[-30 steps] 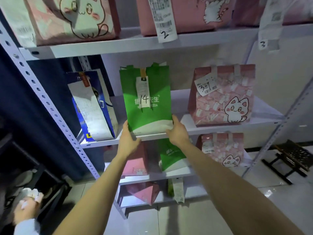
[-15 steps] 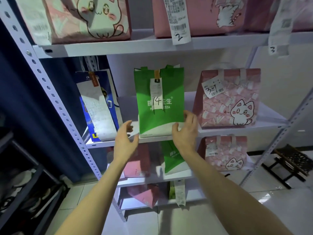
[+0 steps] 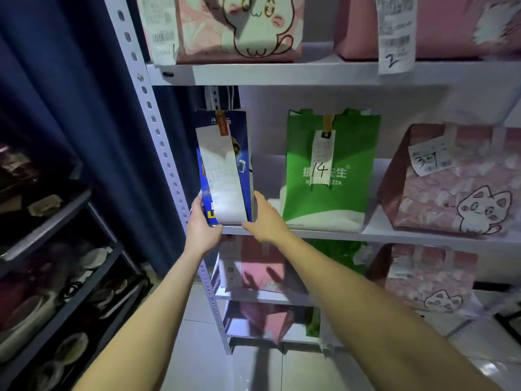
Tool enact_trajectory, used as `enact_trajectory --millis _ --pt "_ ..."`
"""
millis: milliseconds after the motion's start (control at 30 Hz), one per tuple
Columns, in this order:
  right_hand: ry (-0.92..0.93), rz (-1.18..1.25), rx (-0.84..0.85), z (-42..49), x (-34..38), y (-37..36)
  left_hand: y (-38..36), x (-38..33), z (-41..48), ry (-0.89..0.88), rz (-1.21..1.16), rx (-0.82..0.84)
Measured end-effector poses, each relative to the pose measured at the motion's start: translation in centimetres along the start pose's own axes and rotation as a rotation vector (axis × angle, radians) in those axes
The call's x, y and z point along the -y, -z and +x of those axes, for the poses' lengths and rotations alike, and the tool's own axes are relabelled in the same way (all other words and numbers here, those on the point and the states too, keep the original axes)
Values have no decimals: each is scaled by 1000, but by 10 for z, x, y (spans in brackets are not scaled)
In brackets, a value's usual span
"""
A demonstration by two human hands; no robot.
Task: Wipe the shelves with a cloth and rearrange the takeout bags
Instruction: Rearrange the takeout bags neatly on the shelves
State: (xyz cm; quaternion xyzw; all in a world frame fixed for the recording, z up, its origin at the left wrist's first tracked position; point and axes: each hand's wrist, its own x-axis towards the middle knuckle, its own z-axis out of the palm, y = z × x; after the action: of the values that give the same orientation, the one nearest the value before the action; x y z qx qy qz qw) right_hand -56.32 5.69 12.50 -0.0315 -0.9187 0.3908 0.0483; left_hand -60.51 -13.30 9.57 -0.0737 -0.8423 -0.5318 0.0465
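Blue takeout bag stands upright, long axis vertical, at the left end of the middle shelf, directly between my hands. Left hand grips its lower-left corner; right hand, fingers straight, presses its right edge. Green bag: apart, rightward.

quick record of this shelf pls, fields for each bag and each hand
blue bag: upright, left end of the shelf
green bag: upright, middle of the same shelf, tag reads 14
pink bag: right of the green bag, cat drawing on the front
left hand: grips the blue bag at its lower left corner
right hand: fingers straight against the blue bag's right side
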Motion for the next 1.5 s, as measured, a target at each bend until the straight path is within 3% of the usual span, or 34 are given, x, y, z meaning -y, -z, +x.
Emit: enact_trajectory --millis 100,533,867,933,1167,1333,1500 --pt "-19 28 -11 2 -4 -8 -3 3 -7 -31 -1 72" --pt "-29 35 43 -7 -3 -9 8 -1 0 -47 131 80" --pt "-29 146 -52 -48 -26 -3 6 21 -36 -27 163 -97" --pt "-38 109 -27 -65 -40 -6 0 31 -48 -27 266 -19" --pt "-151 -202 261 -127 -121 -2 -41 51 -84 -35 630 562" --pt "-368 -238 326 -186 -186 12 -88 48 -103 -81 702 744" --pt "-442 -215 331 -232 -235 40 -138 33 -130 -65 703 824"
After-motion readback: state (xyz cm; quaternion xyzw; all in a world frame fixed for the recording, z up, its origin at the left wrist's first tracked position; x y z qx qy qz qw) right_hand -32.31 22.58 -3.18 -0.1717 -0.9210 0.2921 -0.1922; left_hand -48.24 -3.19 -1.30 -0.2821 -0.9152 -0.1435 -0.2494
